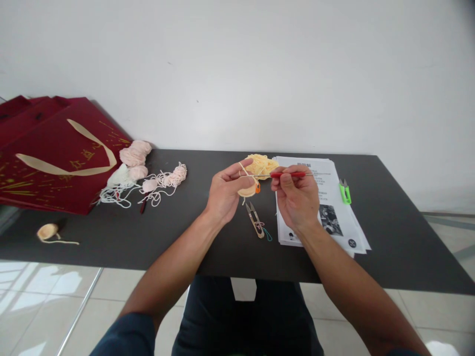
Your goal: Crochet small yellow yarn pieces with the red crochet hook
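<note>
Near the middle of the frame, the left hand (pixel 224 193) is partly closed, its thumb and fingers pinching a small round pale-yellow crochet piece (pixel 247 191), with a strand of yarn (pixel 243 168) running up over the raised index finger. An orange stitch marker (pixel 258 188) hangs at the right edge of the piece. Just right of centre, the right hand (pixel 297 195) is curled, thumb and fingertips closed on the red handle of a crochet hook (pixel 285 174); the metal shaft lies nearly level and reaches left to the crochet piece. Whether its tip sits inside a stitch is too small to tell.

Behind the hands, a heap of yellow yarn (pixel 263 164) rests on the dark desk (pixel 393 232). Below the crochet piece lie metal thread snips (pixel 255 221) with a teal cord loop (pixel 267 235). Printed sheets (pixel 330 173) are stacked under and around the right hand, and green snips (pixel 345 192) lie beside their right edge.

At the left of the frame stand dark red gift bags (pixel 52 158), with pink yarn balls (pixel 134 154) and white yarn (pixel 119 177) against them. Another small cream piece (pixel 48 231) lies at the lower left.
</note>
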Tool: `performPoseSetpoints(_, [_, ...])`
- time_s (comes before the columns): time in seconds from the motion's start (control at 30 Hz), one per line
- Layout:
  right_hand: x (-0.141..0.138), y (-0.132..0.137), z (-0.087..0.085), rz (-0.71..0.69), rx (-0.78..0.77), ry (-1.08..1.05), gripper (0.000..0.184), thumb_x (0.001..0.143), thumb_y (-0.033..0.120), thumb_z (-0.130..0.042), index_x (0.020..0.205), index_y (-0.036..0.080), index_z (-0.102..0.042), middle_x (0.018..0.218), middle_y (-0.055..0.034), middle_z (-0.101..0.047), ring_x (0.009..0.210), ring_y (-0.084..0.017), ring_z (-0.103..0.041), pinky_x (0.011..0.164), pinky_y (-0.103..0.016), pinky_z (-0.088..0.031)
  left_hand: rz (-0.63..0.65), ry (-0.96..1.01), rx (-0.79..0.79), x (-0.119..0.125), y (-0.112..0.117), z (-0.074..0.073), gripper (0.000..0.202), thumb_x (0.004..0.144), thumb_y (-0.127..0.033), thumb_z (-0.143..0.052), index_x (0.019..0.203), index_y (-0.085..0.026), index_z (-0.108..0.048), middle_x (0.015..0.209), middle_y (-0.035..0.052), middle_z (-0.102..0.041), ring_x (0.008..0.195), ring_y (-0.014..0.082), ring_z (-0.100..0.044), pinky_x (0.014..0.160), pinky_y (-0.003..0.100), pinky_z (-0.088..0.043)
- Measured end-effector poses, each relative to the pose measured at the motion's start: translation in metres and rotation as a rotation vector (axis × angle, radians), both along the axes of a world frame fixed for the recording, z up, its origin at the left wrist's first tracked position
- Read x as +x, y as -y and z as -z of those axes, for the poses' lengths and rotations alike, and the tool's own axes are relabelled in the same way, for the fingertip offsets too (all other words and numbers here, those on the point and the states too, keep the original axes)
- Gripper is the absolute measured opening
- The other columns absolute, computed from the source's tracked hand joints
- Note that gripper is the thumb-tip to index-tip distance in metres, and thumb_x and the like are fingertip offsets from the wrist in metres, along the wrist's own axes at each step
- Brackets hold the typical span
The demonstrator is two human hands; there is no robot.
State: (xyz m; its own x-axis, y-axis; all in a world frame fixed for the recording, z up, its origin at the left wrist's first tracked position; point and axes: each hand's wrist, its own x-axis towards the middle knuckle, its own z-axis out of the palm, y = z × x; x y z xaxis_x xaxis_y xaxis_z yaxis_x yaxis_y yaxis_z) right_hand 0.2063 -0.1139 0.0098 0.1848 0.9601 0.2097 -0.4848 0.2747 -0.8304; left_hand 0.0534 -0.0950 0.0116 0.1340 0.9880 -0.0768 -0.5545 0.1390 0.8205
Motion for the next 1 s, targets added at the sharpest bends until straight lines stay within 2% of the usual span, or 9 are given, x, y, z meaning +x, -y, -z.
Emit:
performPoseSetpoints(0.43, [0.0026,0.0022,0.0034,0.057,0.089,0.089,0.016,0.085,0.033,-0.082,0.089,0.029,-0.067,0.090,0.0017,-0.075,0.069,-0.011,-0.063,0.067,-0.028,-0.051,-0.009,-0.035,0.070,-0.0049,-0.0046,-0.0011,0.041,0.061,-0.012,-0.077,0.100,-0.018,-0.082,0.065,-0.0025,-0.065,0.057,0.0075,-0.052,0.058,0.023,-0.040])
performPoseSetpoints(0.7, [0.0047,0.0020,0.0014,0.007,0.050,0.083,0.026,0.079,0.041,-0.087,0.086,0.028,-0.065,0.086,0.0019,-0.075,0.064,-0.011,-0.060,0.062,-0.028,-0.049,0.052,-0.032,0.077,-0.0088,-0.0069,0.0003,0.036,0.057,-0.014,-0.066,0.089,-0.015,-0.083,0.058,-0.0003,-0.058,0.055,0.0093,-0.046,0.057,0.027,-0.038])
performPoseSetpoints(0.87, [0.0070,-0.0017,0.0009,-0.110,-0.081,-0.023,0.030,0.075,0.040,-0.090,0.084,0.026,-0.065,0.083,0.0035,-0.073,0.062,-0.008,-0.059,0.059,-0.021,-0.051,0.084,0.022,0.042,-0.0103,-0.0083,0.0011,0.027,0.057,-0.013,-0.066,0.079,-0.014,-0.082,0.058,0.0018,-0.061,0.054,0.0100,-0.050,0.057,0.027,-0.039])
performPoseSetpoints(1.0, [0.0063,-0.0045,0.0041,-0.202,-0.216,-0.162,0.029,0.073,0.033,-0.093,0.081,0.024,-0.066,0.082,0.0051,-0.074,0.064,-0.005,-0.061,0.058,-0.015,-0.054,0.078,0.008,0.046,-0.0094,-0.0072,0.0011,0.016,0.060,-0.015,-0.077,0.075,-0.016,-0.081,0.062,0.0028,-0.067,0.057,0.0113,-0.057,0.058,0.026,-0.042])
